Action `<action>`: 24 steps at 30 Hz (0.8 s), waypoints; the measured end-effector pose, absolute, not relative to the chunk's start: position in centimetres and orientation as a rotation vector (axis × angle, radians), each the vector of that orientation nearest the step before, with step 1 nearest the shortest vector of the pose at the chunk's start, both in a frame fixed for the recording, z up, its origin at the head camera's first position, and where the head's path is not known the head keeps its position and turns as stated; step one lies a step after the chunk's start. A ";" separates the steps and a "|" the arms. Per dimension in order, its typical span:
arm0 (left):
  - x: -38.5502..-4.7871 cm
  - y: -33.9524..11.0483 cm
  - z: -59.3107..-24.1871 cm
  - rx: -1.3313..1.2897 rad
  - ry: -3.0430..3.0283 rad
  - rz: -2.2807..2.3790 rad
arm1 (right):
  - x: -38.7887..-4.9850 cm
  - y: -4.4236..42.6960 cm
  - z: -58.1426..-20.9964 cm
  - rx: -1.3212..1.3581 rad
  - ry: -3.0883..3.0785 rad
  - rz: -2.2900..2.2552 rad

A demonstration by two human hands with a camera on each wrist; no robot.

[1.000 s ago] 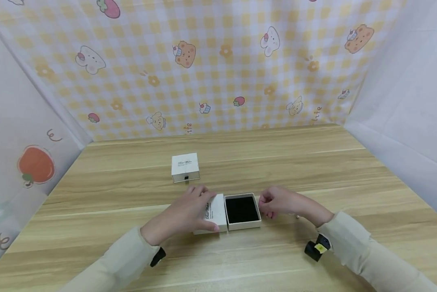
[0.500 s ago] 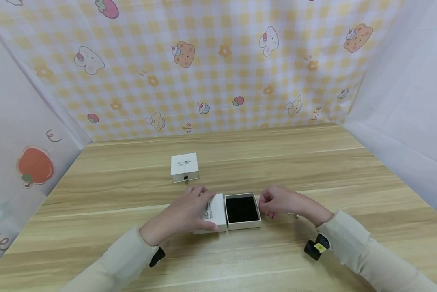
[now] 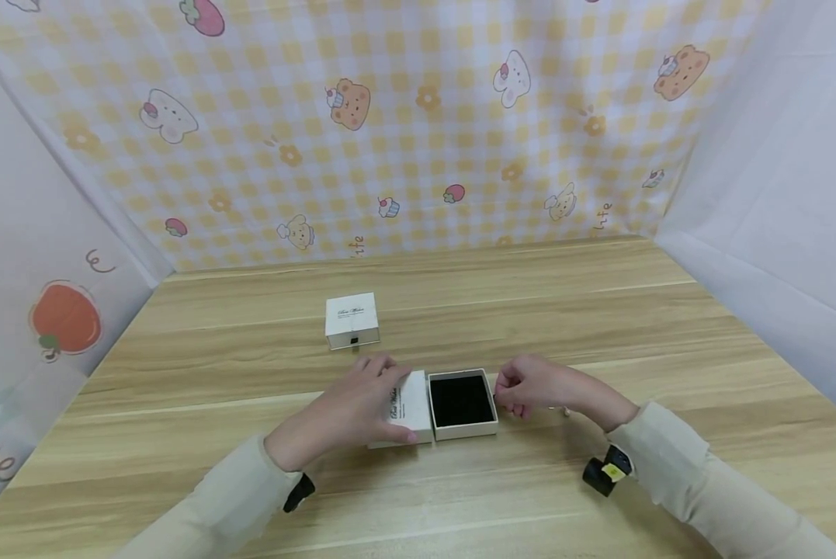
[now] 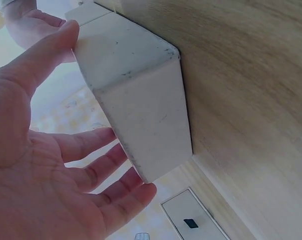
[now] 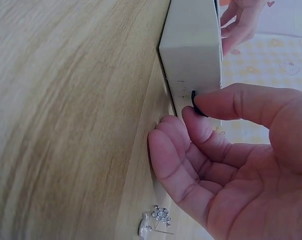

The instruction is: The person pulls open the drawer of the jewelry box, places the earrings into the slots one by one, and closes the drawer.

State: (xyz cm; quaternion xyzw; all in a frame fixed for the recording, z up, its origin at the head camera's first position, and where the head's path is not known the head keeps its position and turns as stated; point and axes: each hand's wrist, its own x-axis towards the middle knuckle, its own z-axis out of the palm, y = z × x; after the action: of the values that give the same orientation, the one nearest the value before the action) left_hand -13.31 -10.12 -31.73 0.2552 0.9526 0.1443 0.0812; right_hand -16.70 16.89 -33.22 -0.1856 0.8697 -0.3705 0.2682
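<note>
From where I sit, the shallow white cardboard drawer with a black lining (image 3: 466,432) lies directly left of my right hand (image 3: 535,384), its sliding axis running left to right; that hand is nearer, thumb and forefinger pinching the small black pull tab (image 5: 197,104). My left hand (image 3: 351,407) grips the printed white cardboard sleeve (image 3: 414,402) at the drawer's other end, thumb and fingers on opposite sides. Sparkling silver studs (image 5: 161,215) lie below the right hand, which I judge could brush them; a closed white cardboard box (image 3: 352,317) sits farther back.
</note>
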 end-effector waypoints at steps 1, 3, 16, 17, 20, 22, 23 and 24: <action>-13.3 -10.1 -31.8 0.768 2.850 0.425 | -16.7 16.9 -33.3 -0.498 2.347 -1.001; -13.3 -10.1 -31.8 0.783 2.859 0.416 | -16.8 17.0 -33.3 -0.497 2.349 -1.001; -13.4 -8.3 -31.9 0.909 2.907 0.386 | -16.9 17.2 -33.5 -0.489 2.330 -1.036; -13.5 -8.1 -32.0 0.927 2.913 0.354 | -16.9 17.2 -33.5 -0.494 2.326 -1.039; -13.7 -7.5 -32.0 0.956 2.920 0.286 | -16.9 17.3 -33.5 -0.504 2.325 -1.046; -13.7 -7.1 -32.0 0.949 2.918 0.264 | -16.8 17.3 -33.5 -0.509 2.325 -1.048; -13.7 -7.0 -32.0 0.944 2.916 0.263 | -16.8 17.3 -33.5 -0.511 2.327 -1.047; -13.7 -6.9 -32.0 0.937 2.913 0.263 | -16.8 17.3 -33.5 -0.511 2.330 -1.045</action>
State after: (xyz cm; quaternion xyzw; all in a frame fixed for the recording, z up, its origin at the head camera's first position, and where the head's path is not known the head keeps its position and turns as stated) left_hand -13.69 -6.89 -32.00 0.3050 0.9479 0.0856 0.0350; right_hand -16.80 17.32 -33.51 -0.1891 0.8625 -0.3871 0.2654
